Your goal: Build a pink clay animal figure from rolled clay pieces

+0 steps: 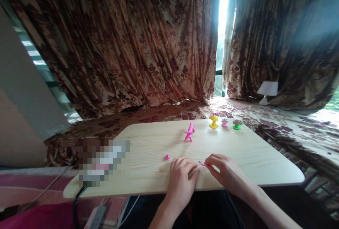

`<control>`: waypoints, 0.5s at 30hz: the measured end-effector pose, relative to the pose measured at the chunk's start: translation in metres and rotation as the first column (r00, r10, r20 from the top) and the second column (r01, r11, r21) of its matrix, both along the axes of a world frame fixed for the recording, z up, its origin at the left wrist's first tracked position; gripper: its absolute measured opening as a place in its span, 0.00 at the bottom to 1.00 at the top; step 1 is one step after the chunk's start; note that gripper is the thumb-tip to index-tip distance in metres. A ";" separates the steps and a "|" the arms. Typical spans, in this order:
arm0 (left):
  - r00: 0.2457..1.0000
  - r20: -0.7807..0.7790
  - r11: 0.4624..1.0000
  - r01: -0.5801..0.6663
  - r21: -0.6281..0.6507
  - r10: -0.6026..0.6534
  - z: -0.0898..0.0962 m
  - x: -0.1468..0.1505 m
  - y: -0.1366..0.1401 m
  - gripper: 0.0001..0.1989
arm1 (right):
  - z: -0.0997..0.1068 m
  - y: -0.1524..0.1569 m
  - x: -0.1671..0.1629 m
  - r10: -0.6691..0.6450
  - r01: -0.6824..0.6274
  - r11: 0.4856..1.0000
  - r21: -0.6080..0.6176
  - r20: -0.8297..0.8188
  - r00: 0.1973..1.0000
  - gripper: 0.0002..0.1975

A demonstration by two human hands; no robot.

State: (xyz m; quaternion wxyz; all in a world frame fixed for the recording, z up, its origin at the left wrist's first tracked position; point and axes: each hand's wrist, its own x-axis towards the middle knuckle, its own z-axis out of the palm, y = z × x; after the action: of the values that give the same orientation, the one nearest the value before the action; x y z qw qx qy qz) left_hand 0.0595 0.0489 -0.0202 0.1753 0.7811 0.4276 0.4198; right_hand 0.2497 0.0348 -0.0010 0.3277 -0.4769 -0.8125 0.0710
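Note:
My right hand [225, 169] pinches a thin, slightly curved pink strip of modelling clay [202, 164] between thumb and fingers, just above the table's near part. To its left, my left hand [182, 174] is closed, thumb and index tips close together; anything between them is too small or hidden to make out. A small pink lump of clay [167, 157] lies beyond the left hand, on its left side. Farther back stands a pink clay figure [189, 132] with a long body and short legs.
Along the table's [148, 140] far right edge stand a yellow mushroom-shaped piece [213, 121], a small pink piece [224, 123] and a green piece with pink dots [237, 124]. A blurred-out object [106, 162] covers the left side. Behind is a white lamp [268, 89].

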 end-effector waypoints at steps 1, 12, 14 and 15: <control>1.000 -0.016 1.000 -0.010 0.007 0.010 0.000 0.001 0.000 0.09 | -0.001 0.000 0.002 0.000 0.000 1.000 -0.006 0.003 1.000 0.08; 0.983 -0.182 0.999 0.003 0.051 0.006 0.005 0.017 -0.001 0.05 | -0.009 -0.006 0.015 -0.013 0.013 0.999 -0.042 0.006 1.000 0.08; 0.984 -0.179 0.999 0.000 0.050 0.009 0.004 0.018 -0.002 0.04 | -0.010 -0.006 0.014 -0.011 0.011 0.999 -0.038 0.018 1.000 0.08; 0.984 -0.177 0.999 -0.002 0.049 0.010 0.003 0.019 -0.003 0.05 | -0.011 -0.006 0.014 -0.009 0.009 0.999 -0.037 0.021 1.000 0.09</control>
State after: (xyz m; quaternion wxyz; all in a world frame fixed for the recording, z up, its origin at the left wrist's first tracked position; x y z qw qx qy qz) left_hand 0.0782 0.0458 -0.0168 0.1164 0.8180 0.4336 0.3595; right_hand 0.2639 0.0288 -0.0117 0.3106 -0.4872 -0.8123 0.0795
